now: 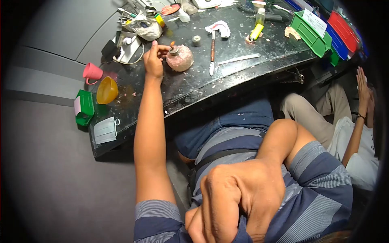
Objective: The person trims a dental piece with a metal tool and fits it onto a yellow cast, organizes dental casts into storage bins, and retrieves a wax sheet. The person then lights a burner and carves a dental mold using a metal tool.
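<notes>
A round, pink-crusted burner [180,58] stands on the dark work table, with a small orange flame [172,44] at its metal neck. Just left of it is my left hand [154,60], fingers apart and reaching beside the neck; whether a fingertip touches it is unclear. My right hand [239,194] is raised close to the camera in front of my striped shirt [239,139]. Its fingers are curled in, and what they hold is hidden. A small round metal cap [196,39] lies right of the burner.
A wooden-handled knife [212,52], a white dental piece [219,29], a yellow lighter [256,31] and green bins [310,34] are on the table. At left are a pink cup [93,71], yellow bowl [107,90] and mask [105,130]. Another person [352,129] sits at right, hands together.
</notes>
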A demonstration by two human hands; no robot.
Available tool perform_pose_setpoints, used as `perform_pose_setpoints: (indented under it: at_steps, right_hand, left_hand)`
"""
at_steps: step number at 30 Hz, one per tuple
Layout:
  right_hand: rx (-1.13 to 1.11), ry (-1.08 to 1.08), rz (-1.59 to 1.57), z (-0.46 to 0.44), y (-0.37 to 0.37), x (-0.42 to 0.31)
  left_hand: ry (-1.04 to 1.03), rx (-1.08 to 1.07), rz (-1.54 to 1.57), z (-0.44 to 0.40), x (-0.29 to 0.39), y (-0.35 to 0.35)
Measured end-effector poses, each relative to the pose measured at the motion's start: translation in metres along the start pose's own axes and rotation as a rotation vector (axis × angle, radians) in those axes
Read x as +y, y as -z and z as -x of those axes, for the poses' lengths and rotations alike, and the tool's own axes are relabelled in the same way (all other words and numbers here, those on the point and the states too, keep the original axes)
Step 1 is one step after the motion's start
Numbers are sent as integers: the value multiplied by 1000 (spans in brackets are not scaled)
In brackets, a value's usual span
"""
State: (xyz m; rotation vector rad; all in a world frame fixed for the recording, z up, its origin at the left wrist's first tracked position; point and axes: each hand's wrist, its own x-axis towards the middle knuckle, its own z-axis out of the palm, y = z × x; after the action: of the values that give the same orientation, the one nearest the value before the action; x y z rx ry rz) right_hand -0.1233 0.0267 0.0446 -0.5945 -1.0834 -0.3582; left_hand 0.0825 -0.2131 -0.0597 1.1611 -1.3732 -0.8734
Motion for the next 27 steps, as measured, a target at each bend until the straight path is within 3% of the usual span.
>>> perform_pose_setpoints:
  at_steps: [1,4,5,8,11,12,13,14,16,17,19,20,22,23,25,27]
  right_hand:
    - [268,-291,179,-5,-24,-28]
    - [289,-194,388,2,-14,-48]
    - [166,-240,580,9,-3,-59]
    - [-206,-664,1128,20,8,-99]
    - [456,-777,1805,9,14,-150]
    - [609,-755,1951,9,44,-172]
    - [884,-699,1897,4,69,-194]
    - [975,-622,2136,6,99,-215]
    - [1263,-758,2211,11,160,-266]
    - [1266,-731,2222,14,184,-281]
    - [1451,-922,2341,11,216,-293]
    - [1569,-972,2173,10,224,-295]
    - [1731,-875,1932,-2,219,-283]
    - [1760,-891,2014,6,235,-288]
    - [1769,-829,1985,1,229,-283]
    - [1776,-804,1813,-1,220,-277]
  left_hand:
    - [0,-5,-2,2,2,1]
    - [-43,-17,35,-1,-1,-1]
    - [-57,-22,52,-1,-3,0]
    - [-65,0,71,0,-2,-4]
    - [-61,-17,54,6,9,-5]
    - [-56,-39,50,6,9,-4]
    - [-57,-51,46,6,10,-3]
    - [-57,-68,40,6,10,-2]
    - [-47,-79,19,7,10,0]
    - [-50,-112,31,6,11,1]
    - [-25,-181,45,9,17,4]
    - [5,-233,-15,5,12,12]
    - [40,-408,142,9,23,21]
    - [31,-409,138,13,27,25]
    - [-49,-551,38,22,36,26]
    - [-7,-547,-92,24,41,26]
